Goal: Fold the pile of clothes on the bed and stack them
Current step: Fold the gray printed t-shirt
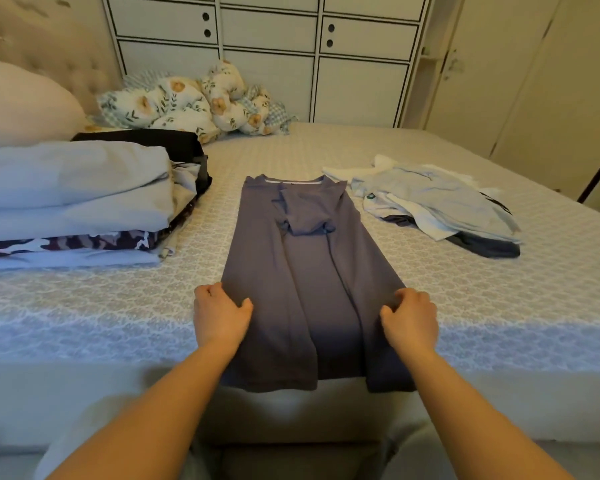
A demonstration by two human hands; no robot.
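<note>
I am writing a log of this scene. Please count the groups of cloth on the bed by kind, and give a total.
Garment being folded: 1, the purple-grey shirt
Stacks of folded clothes: 1, the folded stack
Piles of unfolded clothes: 1, the loose pile
Crumpled bedding: 1, the floral blanket
Pillows: 1, the pillow
Total: 5

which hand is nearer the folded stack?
Left. The left hand grips the purple shirt's edge nearest the folded stack; the right hand grips the far edge.

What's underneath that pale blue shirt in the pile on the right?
Under the pale blue shirt show white garments and a dark one at the near edge. Anything deeper in the pile is covered.
</note>
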